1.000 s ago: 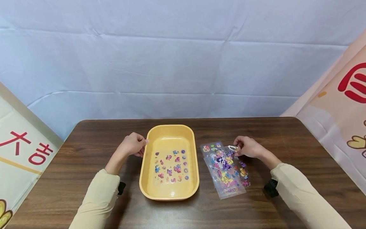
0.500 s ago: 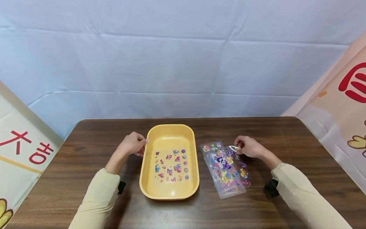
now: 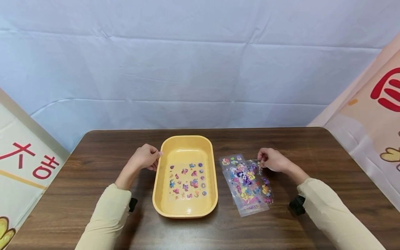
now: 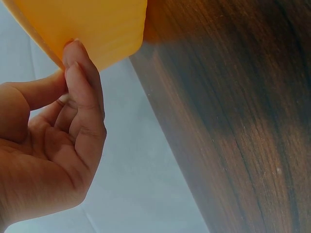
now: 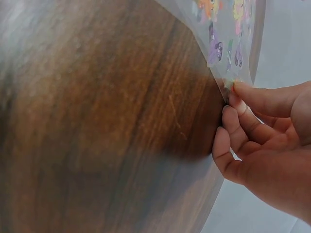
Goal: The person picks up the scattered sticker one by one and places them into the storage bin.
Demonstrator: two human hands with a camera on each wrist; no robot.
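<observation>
My left hand (image 3: 144, 157) pinches the left rim of a yellow plastic tray (image 3: 185, 213) between thumb and fingers; the left wrist view shows the thumb on one side of the tray's wall (image 4: 114, 29) and fingertips on the other. Inside the tray lies a clear sticker sheet (image 3: 185, 187) with small cartoon ponies and round badges. To the tray's right, several clear sticker sheets (image 3: 245, 189) overlap. My right hand (image 3: 272, 160) pinches the far right corner of one sticker sheet (image 5: 228, 29) between thumb and index finger, its other fingers curled near the tabletop.
Everything rests on a dark wood-grain table (image 3: 103, 156) with rounded far corners. A pale cloth backdrop (image 3: 200, 80) hangs behind it. Printed banners stand left (image 3: 28, 180) and right (image 3: 368, 114). Each forearm wears a black wrist device (image 3: 297, 205).
My right hand has shifted slightly right with the pinched sheet corner, and the bright glare at that corner has faded. My left hand and the tray stay in place.
</observation>
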